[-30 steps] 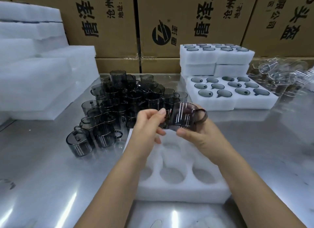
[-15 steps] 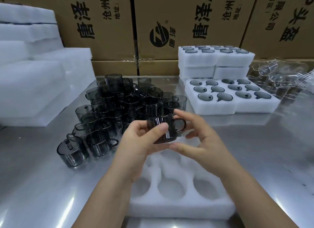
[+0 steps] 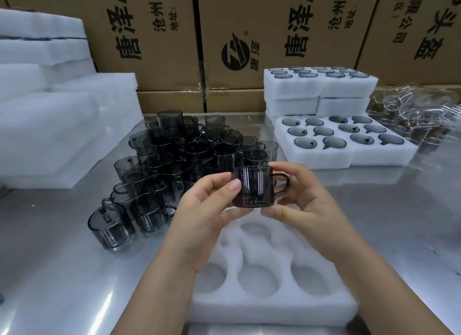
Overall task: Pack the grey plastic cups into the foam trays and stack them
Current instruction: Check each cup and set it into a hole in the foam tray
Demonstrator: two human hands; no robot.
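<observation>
Above the foam tray, left hand and right hand pinch the grey cup upright, handle pointing right.

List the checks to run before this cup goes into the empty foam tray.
1. Grip: left hand and right hand both hold the cup: ok.
2. Pose: cup upright, handle pointing right: ok.
3. Room: visible pockets of the foam tray are empty: ok.
4. Aim: cup lined up over one pocket: cannot tell.
5. Quality: cup free of cracks: cannot tell.
</observation>
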